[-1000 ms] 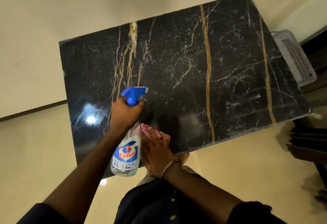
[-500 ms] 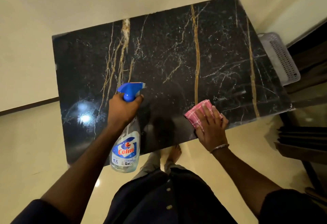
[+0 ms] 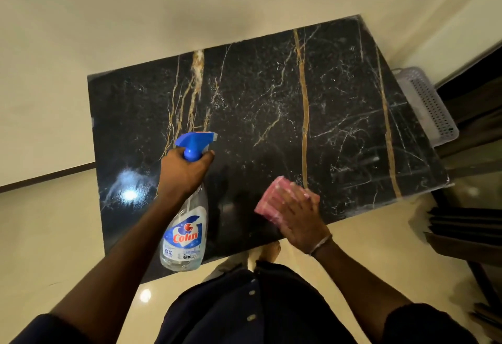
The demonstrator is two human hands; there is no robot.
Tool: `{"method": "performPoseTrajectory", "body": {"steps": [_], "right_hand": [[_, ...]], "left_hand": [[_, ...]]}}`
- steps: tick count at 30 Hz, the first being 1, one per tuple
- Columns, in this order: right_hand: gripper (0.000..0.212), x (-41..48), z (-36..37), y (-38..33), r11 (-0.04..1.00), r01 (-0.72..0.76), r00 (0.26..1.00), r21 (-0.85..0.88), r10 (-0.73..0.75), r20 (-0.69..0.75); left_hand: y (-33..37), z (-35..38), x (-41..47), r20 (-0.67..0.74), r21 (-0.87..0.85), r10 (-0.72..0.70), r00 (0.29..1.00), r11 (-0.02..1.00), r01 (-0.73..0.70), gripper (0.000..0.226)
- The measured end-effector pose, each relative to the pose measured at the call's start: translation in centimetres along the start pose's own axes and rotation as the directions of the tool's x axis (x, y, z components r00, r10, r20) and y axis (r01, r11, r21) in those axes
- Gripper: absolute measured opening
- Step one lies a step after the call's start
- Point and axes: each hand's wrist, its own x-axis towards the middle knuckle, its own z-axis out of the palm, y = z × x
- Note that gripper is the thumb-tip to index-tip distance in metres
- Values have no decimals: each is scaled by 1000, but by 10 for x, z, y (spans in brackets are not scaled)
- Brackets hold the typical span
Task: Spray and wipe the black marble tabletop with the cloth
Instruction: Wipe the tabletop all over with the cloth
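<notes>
The black marble tabletop with gold and white veins fills the middle of the view. My left hand grips the neck of a clear spray bottle with a blue trigger head, held above the table's near left part, nozzle pointing right. My right hand presses flat on a folded pink cloth near the table's front edge, right of the bottle. The fingers lie straight over the cloth and look blurred.
A white perforated plastic basket sits against the table's right side. Dark furniture stands at the right edge. Glossy cream floor surrounds the table, with a wall behind it. A lamp's glare shows on the marble's left part.
My right hand slid the cloth from beside the bottle out to the right along the front edge, then back partway to the left. The left hand and bottle stayed almost still.
</notes>
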Motion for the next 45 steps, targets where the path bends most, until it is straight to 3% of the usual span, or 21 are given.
{"method": "performPoseTrajectory", "body": {"steps": [4, 7, 9, 11, 15, 19, 22, 25, 31, 33, 35, 38, 41, 43, 45], "right_hand": [[67, 2, -17, 60, 903, -428, 904, 35, 427, 30], [64, 27, -27, 60, 721, -683, 727, 116, 687, 11], [64, 47, -25, 35, 625, -763, 633, 165, 774, -5], [65, 61, -18, 4, 678, -715, 686, 168, 728, -18], [67, 66, -4, -34, 909, -414, 910, 46, 413, 26], [61, 43, -11, 13, 981, -189, 979, -32, 191, 75], [61, 18, -17, 59, 926, -377, 922, -8, 376, 91], [62, 9, -28, 92, 772, -633, 774, 53, 630, 69], [70, 40, -30, 88, 549, -821, 559, 159, 829, 25], [68, 48, -21, 64, 611, -780, 620, 139, 783, 39], [67, 57, -12, 36, 758, -644, 765, 103, 641, 58], [64, 81, -9, 5, 966, -227, 973, 126, 229, -4], [65, 105, -17, 29, 991, 122, 992, 57, -124, 17], [62, 115, -19, 61, 995, 99, 994, 30, -100, 41], [60, 123, -24, 95, 988, -150, 989, 37, 149, 9]], "left_hand": [[9, -2, 9, 12, 2, 60, 998, 998, -60, 18], [9, -3, 18, 37, 23, 91, 995, 995, -92, 21], [8, -3, 23, 58, 19, 108, 992, 994, -110, 19], [7, -2, 27, 82, 8, 124, 989, 992, -125, 16], [8, 2, 36, 125, 23, 128, 984, 991, -132, 19], [18, 8, 42, 145, 71, 142, 979, 986, -153, 18], [28, 17, 42, 158, 97, 182, 971, 975, -198, 22], [36, 28, 40, 206, 95, 211, 955, 967, -235, 21], [51, 52, 41, 243, 98, 202, 949, 968, -231, 20], [53, 61, 45, 243, 88, 167, 956, 977, -193, 23], [57, 70, 48, 229, 91, 137, 964, 983, -161, 28], [64, 79, 52, 169, 81, 116, 979, 988, -131, 27], [73, 85, 54, 119, 89, 115, 986, 988, -125, 21], [77, 86, 54, 93, 98, 90, 992, 990, -99, 22], [78, 84, 56, 78, 88, 54, 996, 994, -61, 22]]}}
